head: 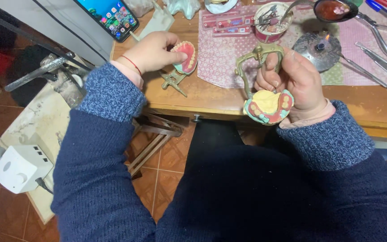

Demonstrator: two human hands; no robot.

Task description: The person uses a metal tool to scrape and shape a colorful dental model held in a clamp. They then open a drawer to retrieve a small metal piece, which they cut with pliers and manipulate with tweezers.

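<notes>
Wooden workbench [211,96] over tiled floor [162,161]; left hand [155,51] grips a denture [185,56], right hand [294,80] a brass articulator [258,60]

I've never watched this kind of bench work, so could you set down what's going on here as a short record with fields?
Place: wooden workbench, seen from above
Left hand: holds a pink denture with teeth on a brass frame
Right hand: grips a second brass frame carrying a yellow and green tooth model
Behind: small lit burner, metal tools, cup of instruments, phone
Clothing: blue sleeves
</notes>
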